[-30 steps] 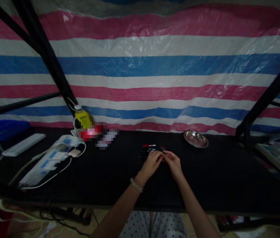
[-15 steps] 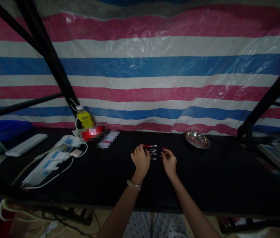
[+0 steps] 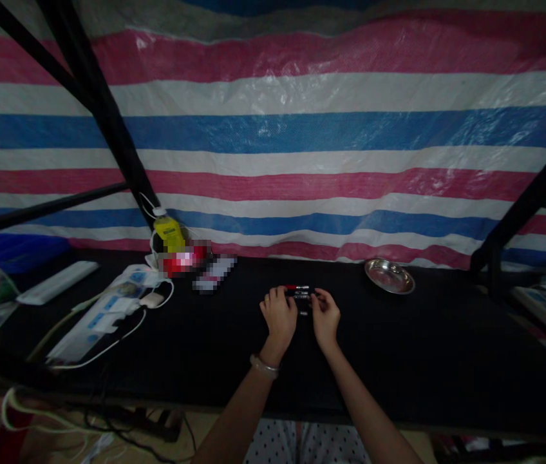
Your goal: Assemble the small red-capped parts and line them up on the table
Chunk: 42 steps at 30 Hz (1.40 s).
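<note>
Several small black and red pen-like pieces (image 3: 299, 293) lie in a short row on the black table (image 3: 234, 348), near its middle. My left hand (image 3: 279, 317), with a pale bracelet on the wrist, is curled at the left end of the row. At the right end my right hand (image 3: 326, 316) is curled too. The fingers of both hands are bent in against the pieces, squeezing them together between them. What each hand grips is too dark and small to make out.
A shallow metal dish (image 3: 389, 275) sits at the back right. At the left are a white power strip with cables (image 3: 103, 312), a yellow bottle (image 3: 169, 232) and a white flat bar (image 3: 57, 282). Black frame poles (image 3: 103, 122) rise on both sides. A striped tarp (image 3: 302, 135) hangs behind.
My hands were together a second ago, spread apart to the ends of the row, and have now closed in on it from both sides. The pieces sit closer together.
</note>
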Each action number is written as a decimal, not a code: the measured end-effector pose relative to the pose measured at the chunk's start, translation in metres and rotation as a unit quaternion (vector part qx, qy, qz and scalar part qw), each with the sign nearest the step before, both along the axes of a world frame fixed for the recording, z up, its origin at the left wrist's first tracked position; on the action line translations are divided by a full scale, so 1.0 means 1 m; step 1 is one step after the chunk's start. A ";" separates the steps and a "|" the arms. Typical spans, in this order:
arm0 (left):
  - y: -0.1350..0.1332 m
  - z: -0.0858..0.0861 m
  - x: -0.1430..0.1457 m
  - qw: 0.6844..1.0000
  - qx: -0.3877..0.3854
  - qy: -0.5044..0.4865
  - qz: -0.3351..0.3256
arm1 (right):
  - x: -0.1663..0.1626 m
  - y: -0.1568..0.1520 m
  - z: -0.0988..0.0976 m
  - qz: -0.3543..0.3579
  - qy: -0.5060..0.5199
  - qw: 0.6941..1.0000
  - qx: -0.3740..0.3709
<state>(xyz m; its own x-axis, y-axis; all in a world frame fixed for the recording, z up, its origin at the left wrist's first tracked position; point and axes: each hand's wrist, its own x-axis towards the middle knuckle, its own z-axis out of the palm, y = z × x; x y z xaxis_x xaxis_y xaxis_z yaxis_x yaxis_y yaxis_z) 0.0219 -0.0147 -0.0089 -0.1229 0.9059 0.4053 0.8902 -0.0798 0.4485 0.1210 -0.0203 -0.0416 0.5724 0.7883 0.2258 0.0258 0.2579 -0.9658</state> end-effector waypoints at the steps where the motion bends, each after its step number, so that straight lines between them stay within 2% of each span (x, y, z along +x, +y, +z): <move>1: 0.000 -0.001 0.000 1.000 0.010 -0.011 -0.011 | 0.000 -0.001 0.002 0.000 0.027 1.000 0.013; 5: 0.002 -0.006 0.000 0.995 0.056 -0.053 -0.065 | 0.002 -0.003 0.010 -0.010 0.100 0.994 0.052; 12: 0.002 -0.008 0.000 0.987 0.079 -0.069 -0.123 | 0.008 -0.005 0.018 -0.040 0.138 0.988 0.061; 16: 0.001 -0.008 0.001 0.986 0.075 -0.061 -0.139 | 0.008 -0.007 0.018 -0.063 0.091 0.992 0.059; 25: 0.002 -0.009 0.001 0.984 0.084 -0.050 -0.148 | 0.007 -0.012 0.017 -0.030 -0.048 0.995 0.082; 31: 0.002 -0.009 0.003 0.973 0.089 -0.081 -0.194 | 0.005 -0.014 0.016 -0.004 -0.131 0.984 0.119; 38: -0.001 -0.003 0.005 0.959 0.076 -0.100 -0.254 | 0.005 -0.018 0.019 -0.043 -0.123 0.982 0.137; 42: -0.001 -0.001 0.005 0.957 0.083 -0.124 -0.249 | 0.006 -0.018 0.022 -0.080 -0.085 0.986 0.119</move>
<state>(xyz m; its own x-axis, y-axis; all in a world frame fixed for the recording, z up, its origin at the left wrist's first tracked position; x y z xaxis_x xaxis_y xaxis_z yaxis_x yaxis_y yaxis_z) 0.0266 -0.0160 -0.0102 0.1961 0.8032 0.5624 0.5910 -0.5545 0.5859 0.1274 -0.0384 -0.0199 0.6231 0.6044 0.4965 0.2411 0.4555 -0.8570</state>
